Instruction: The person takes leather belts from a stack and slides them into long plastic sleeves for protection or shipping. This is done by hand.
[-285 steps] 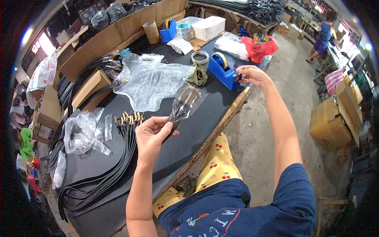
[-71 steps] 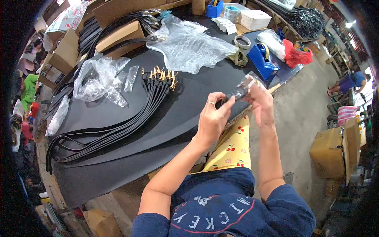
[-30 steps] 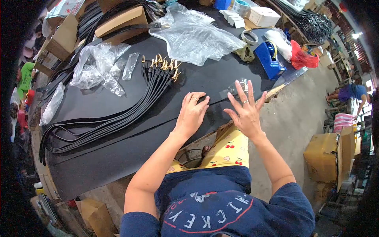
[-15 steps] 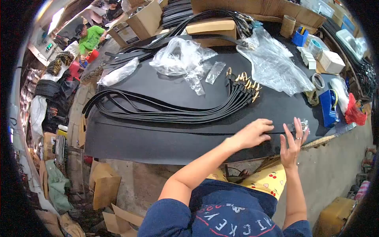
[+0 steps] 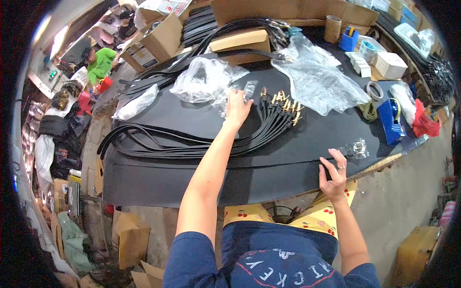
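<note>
My left hand (image 5: pixel 237 111) reaches over the table to the small clear plastic bags (image 5: pixel 249 88), its fingers stretched out at their edge and the thumb apart. Whether it pinches one I cannot make out. Near the front edge, my right hand (image 5: pixel 334 178) has its fingers spread beside a single black belt (image 5: pixel 269 162). That belt lies lengthwise along the table, and a clear plastic sleeve (image 5: pixel 357 149) covers its buckle end. Between my hands and the back lies a bundle of black belts (image 5: pixel 192 149), curved round at the left, with gold-coloured buckles (image 5: pixel 284 106) at the right.
Crumpled clear plastic (image 5: pixel 204 79) and a large clear sheet (image 5: pixel 317 72) lie farther back. A blue tape dispenser (image 5: pixel 391 125), a red bag (image 5: pixel 425 120) and a white box (image 5: pixel 390 65) stand at right. A person in green (image 5: pixel 102 65) is at far left.
My left hand has moved from the front belt up and left to the small plastic bags. My right hand has drawn back left, off the sleeved buckle end. The view has shifted slightly.
</note>
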Demonstrator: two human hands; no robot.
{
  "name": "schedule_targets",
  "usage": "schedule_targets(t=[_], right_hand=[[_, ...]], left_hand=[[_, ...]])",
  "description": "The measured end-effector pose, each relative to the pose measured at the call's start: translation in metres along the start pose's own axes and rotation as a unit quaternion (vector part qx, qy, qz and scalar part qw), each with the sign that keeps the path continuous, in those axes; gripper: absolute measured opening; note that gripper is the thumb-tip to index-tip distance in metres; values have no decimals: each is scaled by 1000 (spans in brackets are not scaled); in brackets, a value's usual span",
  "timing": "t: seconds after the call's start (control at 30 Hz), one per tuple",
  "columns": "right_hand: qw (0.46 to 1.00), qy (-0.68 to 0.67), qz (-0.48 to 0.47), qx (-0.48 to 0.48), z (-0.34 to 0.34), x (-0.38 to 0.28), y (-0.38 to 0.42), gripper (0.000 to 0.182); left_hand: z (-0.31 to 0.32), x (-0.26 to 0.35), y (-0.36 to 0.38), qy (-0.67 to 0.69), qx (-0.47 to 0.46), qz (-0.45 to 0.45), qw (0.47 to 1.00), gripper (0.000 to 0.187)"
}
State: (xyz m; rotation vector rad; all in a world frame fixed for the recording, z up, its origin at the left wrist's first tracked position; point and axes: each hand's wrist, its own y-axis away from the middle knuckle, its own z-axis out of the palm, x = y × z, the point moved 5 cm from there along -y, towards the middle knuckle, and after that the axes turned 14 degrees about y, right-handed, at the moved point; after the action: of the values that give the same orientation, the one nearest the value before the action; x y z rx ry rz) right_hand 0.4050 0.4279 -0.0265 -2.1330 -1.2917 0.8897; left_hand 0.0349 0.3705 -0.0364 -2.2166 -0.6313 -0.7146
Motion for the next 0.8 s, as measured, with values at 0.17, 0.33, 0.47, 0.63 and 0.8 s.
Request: schedule_targets(t=[0.17, 0.33, 0.47, 0.63, 0.8], right_hand=[[1000, 1, 2, -2, -2, 0, 0, 30], [998, -60, 24, -9, -12, -6, -12, 30], [981, -161, 105, -4, -13, -18, -31, 25], [877, -399, 260, -69, 22, -24, -62, 21], [805, -462, 363, -83, 35, -35, -81, 42]], left_hand=[[16, 0, -9, -161, -7, 25, 987, 19], [-23, 27, -13, 2, 50, -52, 997, 20], [-28, 30, 11, 496, 59, -222, 837, 21], [-17, 114, 59, 588, -87, -291, 750, 20], [-10, 157, 84, 490, -59, -163, 855, 17]])
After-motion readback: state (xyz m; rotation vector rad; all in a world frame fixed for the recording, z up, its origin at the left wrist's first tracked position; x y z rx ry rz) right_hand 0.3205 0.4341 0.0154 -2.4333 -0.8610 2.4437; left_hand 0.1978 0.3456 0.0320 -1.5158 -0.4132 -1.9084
